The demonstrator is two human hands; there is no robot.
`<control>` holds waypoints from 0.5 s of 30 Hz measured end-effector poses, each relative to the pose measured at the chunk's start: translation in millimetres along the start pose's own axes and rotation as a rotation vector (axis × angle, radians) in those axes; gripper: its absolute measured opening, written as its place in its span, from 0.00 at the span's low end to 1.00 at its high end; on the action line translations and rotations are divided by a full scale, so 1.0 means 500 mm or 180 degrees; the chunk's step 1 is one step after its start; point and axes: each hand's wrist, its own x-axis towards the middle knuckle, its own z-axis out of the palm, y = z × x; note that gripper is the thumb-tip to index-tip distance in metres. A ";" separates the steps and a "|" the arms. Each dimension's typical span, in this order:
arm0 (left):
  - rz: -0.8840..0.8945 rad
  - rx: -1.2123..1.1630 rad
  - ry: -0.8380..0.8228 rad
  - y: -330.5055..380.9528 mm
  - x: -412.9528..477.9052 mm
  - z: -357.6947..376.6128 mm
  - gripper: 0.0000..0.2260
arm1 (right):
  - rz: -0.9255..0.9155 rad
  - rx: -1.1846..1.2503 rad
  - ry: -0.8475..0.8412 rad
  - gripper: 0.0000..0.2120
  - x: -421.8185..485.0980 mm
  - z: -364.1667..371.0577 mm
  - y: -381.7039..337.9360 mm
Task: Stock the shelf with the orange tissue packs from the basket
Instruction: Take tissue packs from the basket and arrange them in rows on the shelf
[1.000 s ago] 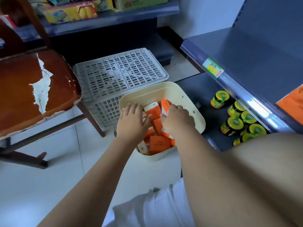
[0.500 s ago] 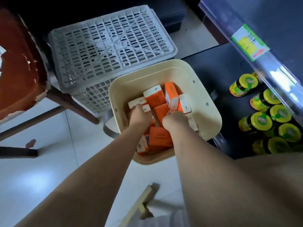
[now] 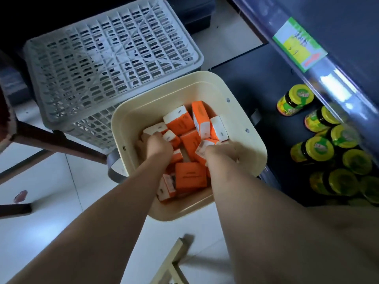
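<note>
Dim scene, pale tiled floor (image 3: pixel 51 201) with a small red mark (image 3: pixel 20 196) at left and a light wooden frame piece (image 3: pixel 172 261) at the near edge. Far left: grey slotted plastic crate (image 3: pixel 110 64) standing on the floor, slotted face up, with a dark wooden chair frame (image 3: pixel 61 140) just beside it on the near left. Right side: dark shelf unit (image 3: pixel 348 27) with a glossy price rail (image 3: pixel 336 83) catching glare and carrying a green-and-yellow price label (image 3: pixel 299 44); under it, the bottom shelf (image 3: pixel 256 78) holds a cluster of yellow-lidded jars (image 3: pixel 320 148).
</note>
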 end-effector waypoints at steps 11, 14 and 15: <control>-0.0308 -0.2032 -0.0689 0.098 -0.100 -0.176 0.08 | -0.0458 0.0951 -0.0835 0.25 -0.146 -0.167 -0.055; -0.0613 -0.2839 -0.0928 0.128 -0.146 -0.204 0.05 | -0.0489 0.1588 -0.1252 0.16 -0.204 -0.225 -0.057; -0.0578 -0.2934 -0.0952 0.136 -0.164 -0.213 0.05 | -0.0508 0.1806 -0.1370 0.16 -0.216 -0.243 -0.058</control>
